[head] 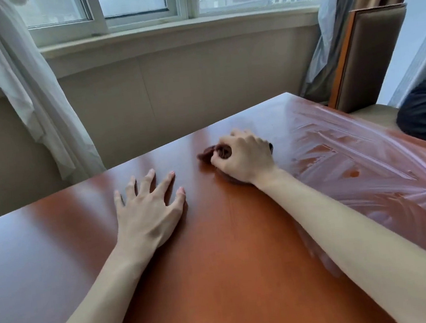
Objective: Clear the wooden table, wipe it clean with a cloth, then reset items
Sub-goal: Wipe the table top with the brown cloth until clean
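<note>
Reddish-brown wood gleams across the tabletop. Toward its far edge the right hand presses a bunched brown cloth to the surface, fingers curled round it. The left hand lies flat near the middle, fingers spread. Streaks, probably wet, smear the tabletop's right side.

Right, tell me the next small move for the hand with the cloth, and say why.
Probably sweep the cloth leftward across the wooden table. The right hand grips it bunched near the far edge; wet streaks show only to its right, while the wood around the left hand, resting flat with fingers spread, looks dry.
</note>
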